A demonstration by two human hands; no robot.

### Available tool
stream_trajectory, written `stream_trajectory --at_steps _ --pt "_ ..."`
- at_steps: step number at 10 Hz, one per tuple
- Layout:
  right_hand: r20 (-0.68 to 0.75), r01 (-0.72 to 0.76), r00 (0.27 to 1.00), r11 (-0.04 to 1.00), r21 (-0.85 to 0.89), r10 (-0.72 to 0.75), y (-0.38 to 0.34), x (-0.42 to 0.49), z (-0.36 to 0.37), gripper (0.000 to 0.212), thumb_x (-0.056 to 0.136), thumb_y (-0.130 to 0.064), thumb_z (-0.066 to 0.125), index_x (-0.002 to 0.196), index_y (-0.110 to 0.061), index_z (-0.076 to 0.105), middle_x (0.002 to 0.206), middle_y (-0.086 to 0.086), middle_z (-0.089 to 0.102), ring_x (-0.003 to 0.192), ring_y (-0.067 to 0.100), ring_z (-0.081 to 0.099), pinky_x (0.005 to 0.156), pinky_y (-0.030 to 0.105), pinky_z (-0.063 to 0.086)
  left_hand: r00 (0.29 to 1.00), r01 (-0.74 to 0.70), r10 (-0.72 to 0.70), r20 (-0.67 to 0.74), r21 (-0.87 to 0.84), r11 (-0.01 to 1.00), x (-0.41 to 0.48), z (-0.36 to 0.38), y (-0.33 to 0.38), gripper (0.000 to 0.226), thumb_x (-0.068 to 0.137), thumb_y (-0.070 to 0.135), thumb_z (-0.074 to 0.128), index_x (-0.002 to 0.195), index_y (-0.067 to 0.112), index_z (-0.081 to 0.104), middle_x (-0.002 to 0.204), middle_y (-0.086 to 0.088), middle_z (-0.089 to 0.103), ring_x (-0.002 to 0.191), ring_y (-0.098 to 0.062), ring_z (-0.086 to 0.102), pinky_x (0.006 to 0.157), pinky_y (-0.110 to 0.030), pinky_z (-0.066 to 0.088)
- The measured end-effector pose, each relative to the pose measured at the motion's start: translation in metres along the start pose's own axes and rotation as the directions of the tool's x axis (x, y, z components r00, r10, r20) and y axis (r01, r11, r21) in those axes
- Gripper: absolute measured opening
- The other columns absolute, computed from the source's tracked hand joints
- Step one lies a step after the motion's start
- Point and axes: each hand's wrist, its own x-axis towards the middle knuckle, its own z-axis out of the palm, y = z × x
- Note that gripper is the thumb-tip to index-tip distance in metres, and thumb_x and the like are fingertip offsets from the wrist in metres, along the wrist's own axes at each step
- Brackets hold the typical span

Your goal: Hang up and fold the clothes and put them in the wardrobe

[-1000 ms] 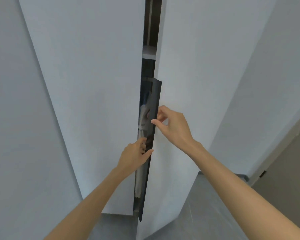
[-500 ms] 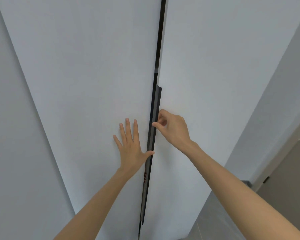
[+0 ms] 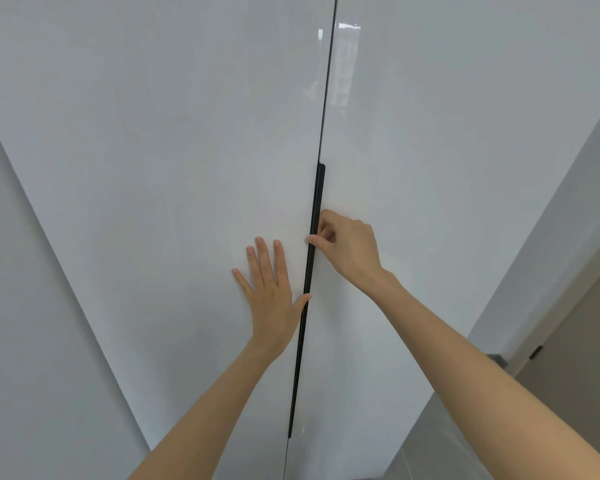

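Pressing my left hand [image 3: 272, 289] flat on the left door [image 3: 187, 168] of the wardrobe [image 3: 326, 98], fingers straight and spread a bit, thumb tip just touching the black handle strip [image 3: 317, 195] that runs up the seam right next to it. My right hand [image 3: 349, 245] sits just across that strip and a little higher. Its fingers are curled, with the thumb and fingertips pinching the strip's edge. The fingertips are tucked under, so I can't see how far round they go.

Both doors are glossy, flat and a pale grey-white. They meet in one thin dark line between my hands, so the wardrobe is shut. The strip is long and slim, with its rounded top end above my right hand and its lower end down past my left wrist. There's a patch of glare on the right door [image 3: 430, 150], way up above my right hand.

Whatever's inside is hidden behind the doors, and their tops and bottoms are cut off by the frame. Out past my right forearm is some grey floor [image 3: 430, 452] and a brownish door [image 3: 575, 368] with a dark fitting too small to make out. Out past my left hand is another pale panel [image 3: 32, 306], and I can't tell if it's wall or more wardrobe.
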Motion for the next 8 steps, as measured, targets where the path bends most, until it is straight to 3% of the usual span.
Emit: stream_trajectory --at_steps 2,3,4,5,6,8 --pt "0.015 -0.007 1.000 1.000 0.015 0.007 0.005 0.006 0.001 0.021 0.085 -0.031 0.069 0.080 -0.017 0.056 0.073 -0.011 0.067 0.074 0.013 0.064 0.084 0.041 0.047 0.999 0.006 -0.008 0.034 0.042 0.999 0.001 -0.001 0.003 0.116 0.077 0.064 0.064 0.151 0.006 -0.004 0.155 -0.025 -0.007 0.143 -0.045 -0.004 0.110 -0.068 0.015" --pt "0.023 -0.006 1.000 1.000 0.019 0.005 0.003 0.004 0.003 0.021 0.088 -0.030 0.067 0.081 -0.017 0.053 0.075 -0.009 0.067 0.075 0.013 0.064 0.085 0.041 0.046 0.995 0.030 -0.031 0.094 0.014 0.999 0.002 -0.006 0.009 0.115 0.082 0.060 0.061 0.148 0.009 -0.018 0.154 -0.021 -0.021 0.142 -0.043 -0.017 0.112 -0.066 0.007" --pt "0.033 -0.005 0.999 1.000 0.023 0.005 -0.002 -0.002 0.004 0.017 0.094 -0.024 0.061 0.089 -0.011 0.053 0.079 0.000 0.067 0.076 0.021 0.062 0.083 0.042 0.047 0.985 0.062 -0.058 0.160 -0.020 0.998 -0.001 -0.016 0.014 0.110 0.088 0.052 0.056 0.143 0.012 -0.030 0.150 -0.015 -0.034 0.140 -0.039 -0.028 0.115 -0.062 0.003" --pt "0.129 -0.025 0.992 0.998 0.057 0.018 -0.006 -0.011 0.000 0.018 0.098 -0.020 0.053 0.107 -0.005 0.053 0.097 0.008 0.066 0.089 0.027 0.061 0.084 0.044 0.048 0.980 0.043 -0.029 0.194 -0.069 0.997 -0.006 -0.032 0.010 0.097 0.093 0.042 0.051 0.146 0.017 -0.027 0.152 -0.009 -0.034 0.143 -0.032 -0.027 0.117 -0.056 0.011" --pt "0.243 -0.022 0.970 0.999 -0.034 0.029 -0.006 -0.030 -0.010 0.032 0.099 -0.021 0.048 0.129 -0.008 0.048 0.126 0.006 0.058 0.116 0.024 0.052 0.096 0.040 0.043 0.975 0.022 -0.010 0.221 -0.055 0.998 -0.013 -0.054 0.002 0.083 0.096 0.032 0.045 0.151 0.021 -0.016 0.157 -0.001 -0.025 0.147 -0.025 -0.015 0.117 -0.050 0.016" --pt "0.279 0.048 0.960 0.982 -0.182 0.004 0.002 -0.090 -0.046 0.037 0.101 -0.028 0.043 0.137 -0.017 0.044 0.133 0.001 0.055 0.120 0.022 0.048 0.094 0.038 0.041 0.973 0.023 -0.033 0.230 0.047 0.999 -0.053 -0.098 0.002 0.059 0.101 0.031 0.035 0.153 0.023 0.009 0.161 0.001 0.009 0.148 -0.023 0.003 0.118 -0.047 0.008"
